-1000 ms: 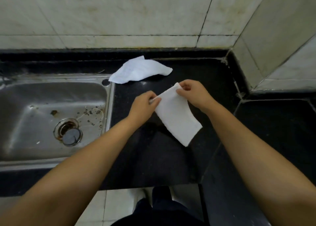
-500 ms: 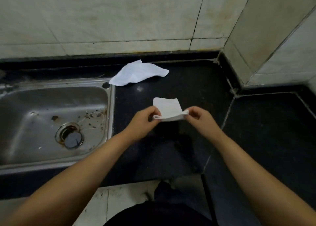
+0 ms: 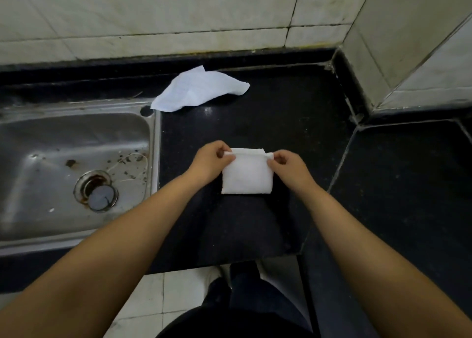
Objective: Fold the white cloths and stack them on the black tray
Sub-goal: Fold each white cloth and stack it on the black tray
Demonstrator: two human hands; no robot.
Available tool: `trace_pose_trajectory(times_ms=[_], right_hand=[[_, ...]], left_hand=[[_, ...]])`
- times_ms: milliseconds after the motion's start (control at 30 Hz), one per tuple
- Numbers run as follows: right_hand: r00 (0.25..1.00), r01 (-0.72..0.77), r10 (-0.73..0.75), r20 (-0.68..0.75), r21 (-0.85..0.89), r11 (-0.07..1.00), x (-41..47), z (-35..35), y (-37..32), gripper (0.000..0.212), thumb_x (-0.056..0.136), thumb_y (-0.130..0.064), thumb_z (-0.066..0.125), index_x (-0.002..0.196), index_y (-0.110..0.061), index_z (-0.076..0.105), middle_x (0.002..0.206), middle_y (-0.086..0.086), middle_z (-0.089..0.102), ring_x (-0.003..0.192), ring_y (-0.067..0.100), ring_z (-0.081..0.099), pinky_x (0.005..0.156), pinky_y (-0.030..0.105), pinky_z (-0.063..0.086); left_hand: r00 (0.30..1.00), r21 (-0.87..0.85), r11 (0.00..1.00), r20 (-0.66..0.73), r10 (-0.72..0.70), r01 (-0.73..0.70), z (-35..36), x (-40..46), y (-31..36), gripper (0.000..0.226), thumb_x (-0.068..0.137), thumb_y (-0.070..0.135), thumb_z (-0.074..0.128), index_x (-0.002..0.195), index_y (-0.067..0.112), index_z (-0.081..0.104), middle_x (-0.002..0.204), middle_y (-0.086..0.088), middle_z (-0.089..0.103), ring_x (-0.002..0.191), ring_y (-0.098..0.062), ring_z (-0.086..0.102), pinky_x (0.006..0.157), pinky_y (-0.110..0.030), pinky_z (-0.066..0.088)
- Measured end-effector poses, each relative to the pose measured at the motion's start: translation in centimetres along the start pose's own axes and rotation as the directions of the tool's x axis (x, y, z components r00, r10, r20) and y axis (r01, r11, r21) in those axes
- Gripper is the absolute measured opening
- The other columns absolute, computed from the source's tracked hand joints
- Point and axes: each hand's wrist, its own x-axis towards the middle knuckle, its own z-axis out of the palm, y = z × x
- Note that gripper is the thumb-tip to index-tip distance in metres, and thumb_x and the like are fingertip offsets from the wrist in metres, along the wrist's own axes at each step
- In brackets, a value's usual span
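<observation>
Here the folded cloth [image 3: 246, 175] lies as a small white square on the black table [image 3: 281, 123], near its front edge and between the two hands. Its far edge is raised a little, and a second layer shows just behind that edge. The left hand [image 3: 210, 160] pinches the far left corner between thumb and curled fingers; the right hand [image 3: 286, 165] pinches the far right corner the same way. Both forearms reach in from the bottom of the view, meeting at the cloth.

Well apart from it, toward the back of the table, a second cloth [image 3: 199, 89] lies loose and crumpled, unfolded, with one corner just beside the rim of the sink [image 3: 153, 143]. The steel sink sits left of the cloth, its basin spotted with debris, with a round drain [image 3: 98, 193] in the floor of the basin. Pale tiled wall [image 3: 153, 18] runs along the back and turns a corner at the right. Below the table edge, light floor tiles [image 3: 178, 291] and the person's dark clothing show.
</observation>
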Motion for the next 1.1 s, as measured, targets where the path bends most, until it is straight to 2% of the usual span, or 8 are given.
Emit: trace_pose_trajectory(times_ms=[267, 400, 567, 700, 833, 933, 1033, 1100], right_hand=[[0.996, -0.033, 0.013, -0.086, -0.236, 0.971, 4.1, 2.2, 0.7, 0.017, 0.093, -0.019, 0.052, 0.104, -0.009, 0.060, 0.099, 0.008, 0.063, 0.087, 0.019, 0.058, 0.076, 0.032, 0.048], [0.994, -0.031, -0.009, -0.109, -0.356, 0.934, 3.8, 2.5, 0.6, 0.021, 0.094, -0.023, 0.052, 0.111, -0.011, 0.054, 0.111, 0.009, 0.058, 0.094, 0.022, 0.059, 0.077, 0.034, 0.048], [0.995, -0.086, 0.040, -0.095, -0.557, 0.826, 2.8, 2.5, 0.1, 0.040, 0.095, -0.034, 0.049, 0.124, -0.006, 0.048, 0.124, 0.014, 0.052, 0.110, 0.029, 0.054, 0.089, 0.041, 0.047], [0.991, -0.116, 0.036, -0.132, -0.672, 0.732, 2.3, 3.8, -0.1, 0.043, 0.093, -0.037, 0.051, 0.123, -0.006, 0.048, 0.127, 0.014, 0.051, 0.117, 0.029, 0.049, 0.093, 0.040, 0.041], [0.989, -0.148, 0.103, -0.107, -0.674, 0.724, 2.6, 4.2, -1.0, 0.037, 0.094, -0.028, 0.049, 0.125, -0.007, 0.050, 0.131, 0.015, 0.049, 0.121, 0.031, 0.046, 0.098, 0.041, 0.038], [0.985, -0.171, 0.158, -0.071, -0.552, 0.816, 2.7, 3.8, -1.2, 0.034, 0.091, -0.023, 0.050, 0.122, -0.008, 0.051, 0.125, 0.014, 0.053, 0.113, 0.030, 0.052, 0.094, 0.041, 0.045], [0.970, -0.242, 0.242, -0.009, -0.108, 0.964, 2.5, 2.5, -1.7, 0.034, 0.089, -0.016, 0.055, 0.120, -0.005, 0.051, 0.120, 0.011, 0.057, 0.098, 0.022, 0.055, 0.079, 0.034, 0.047], [0.952, -0.306, 0.304, 0.042, 0.218, 0.927, 2.1, 1.4, -2.3, 0.036, 0.089, -0.010, 0.058, 0.124, -0.003, 0.052, 0.120, 0.012, 0.059, 0.097, 0.022, 0.058, 0.078, 0.033, 0.048]], left_hand=[[0.991, 0.106, 0.987, -0.076, -0.113, 0.121, 2.0, 3.2, -1.4, 0.006, 0.090, 0.021, 0.058, 0.086, 0.017, 0.056, 0.067, 0.007, 0.050, 0.070, -0.012, 0.051, 0.061, -0.024, 0.041], [0.986, 0.153, 0.983, -0.141, -0.083, 0.104, 2.7, 2.7, -1.7, 0.011, 0.088, 0.023, 0.059, 0.095, 0.016, 0.055, 0.087, 0.001, 0.054, 0.085, -0.018, 0.055, 0.085, -0.038, 0.048], [0.948, 0.340, 0.915, -0.299, -0.113, 0.216, 2.9, 0.8, -1.7, 0.038, 0.090, 0.041, 0.054, 0.117, 0.015, 0.051, 0.115, -0.005, 0.054, 0.113, -0.023, 0.047, 0.095, -0.039, 0.033], [0.946, 0.486, 0.819, -0.258, -0.199, 0.305, 3.9, -0.1, -1.7, 0.049, 0.089, 0.048, 0.051, 0.123, 0.013, 0.049, 0.128, -0.009, 0.045, 0.121, -0.026, 0.039, 0.099, -0.040, 0.031], [0.956, 0.524, 0.800, -0.191, -0.222, 0.290, 4.1, 0.7, -0.7, 0.032, 0.092, 0.035, 0.050, 0.115, 0.014, 0.055, 0.128, -0.009, 0.043, 0.120, -0.027, 0.037, 0.098, -0.040, 0.031], [0.965, 0.393, 0.887, -0.189, -0.179, 0.242, 3.6, 0.6, -0.5, 0.019, 0.091, 0.028, 0.051, 0.103, 0.014, 0.056, 0.113, -0.005, 0.052, 0.112, -0.024, 0.044, 0.095, -0.038, 0.035], [0.967, -0.028, 0.980, -0.157, -0.200, 0.198, 2.4, 0.1, 0.4, 0.007, 0.090, 0.021, 0.055, 0.093, 0.015, 0.052, 0.084, 0.006, 0.053, 0.089, -0.017, 0.054, 0.076, -0.026, 0.045], [0.962, -0.256, 0.946, -0.128, -0.240, 0.202, 1.7, 0.4, 1.0, 0.010, 0.089, 0.016, 0.056, 0.098, 0.015, 0.051, 0.094, 0.001, 0.058, 0.092, -0.017, 0.057, 0.074, -0.026, 0.047]])
